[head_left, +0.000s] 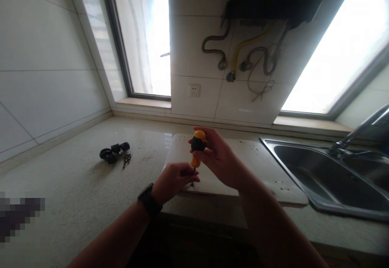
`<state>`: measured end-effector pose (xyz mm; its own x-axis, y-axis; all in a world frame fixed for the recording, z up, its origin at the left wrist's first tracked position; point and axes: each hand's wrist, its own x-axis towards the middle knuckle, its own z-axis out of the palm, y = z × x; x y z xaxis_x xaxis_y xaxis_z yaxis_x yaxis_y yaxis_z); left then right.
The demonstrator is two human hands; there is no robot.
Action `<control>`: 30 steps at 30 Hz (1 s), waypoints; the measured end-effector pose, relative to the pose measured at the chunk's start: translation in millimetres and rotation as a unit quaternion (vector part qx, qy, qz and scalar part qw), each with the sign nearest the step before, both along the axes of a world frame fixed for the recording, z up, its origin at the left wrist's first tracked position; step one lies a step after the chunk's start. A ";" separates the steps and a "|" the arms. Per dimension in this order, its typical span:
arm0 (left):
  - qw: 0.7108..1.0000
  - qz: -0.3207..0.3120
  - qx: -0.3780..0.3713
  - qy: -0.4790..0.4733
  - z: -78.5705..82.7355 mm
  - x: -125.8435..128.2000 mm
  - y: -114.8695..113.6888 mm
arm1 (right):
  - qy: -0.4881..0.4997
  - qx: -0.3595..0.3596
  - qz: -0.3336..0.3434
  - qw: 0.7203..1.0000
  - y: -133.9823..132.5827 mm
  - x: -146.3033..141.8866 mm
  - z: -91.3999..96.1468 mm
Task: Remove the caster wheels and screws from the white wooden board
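Observation:
My right hand (212,150) is wrapped round the yellow-and-black handle of a stubby screwdriver (198,142), held upright. Lower down, my left hand (176,179), with a dark watch on its wrist, pinches at the thin metal shaft. A small dark screw (192,185) shows at the tip, by the near edge of a white board (252,171); how deep it sits cannot be made out. The board lies flat under both hands and has groups of small holes at its corners. Left of it are black casters (112,151) and a small pile of screws (127,160).
The board rests on a speckled countertop (82,195). On the right is a steel sink (319,175) with a faucet (361,132). Behind are a tiled wall with a socket (193,90), hoses (240,49) under a dark appliance, and two bright windows.

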<state>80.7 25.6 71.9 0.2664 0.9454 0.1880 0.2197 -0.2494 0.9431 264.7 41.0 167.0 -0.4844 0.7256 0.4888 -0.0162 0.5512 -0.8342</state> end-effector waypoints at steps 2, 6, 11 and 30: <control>1.000 -0.004 0.002 0.002 -0.9 -0.7 0.8 | 0.002 -0.008 -0.003 1.000 -0.6 -0.1 0.1; 1.000 0.004 0.005 0.013 -2.6 -1.2 1.6 | 0.017 -0.027 0.017 0.999 -1.0 -2.5 -1.6; 0.999 0.025 0.031 0.022 -6.4 0.4 2.4 | -0.029 0.016 -0.023 0.999 -1.8 -7.2 -1.4; 0.994 -0.104 -0.014 -0.012 3.6 -6.6 -0.8 | 0.047 -0.069 -0.004 0.997 -1.1 -9.1 2.1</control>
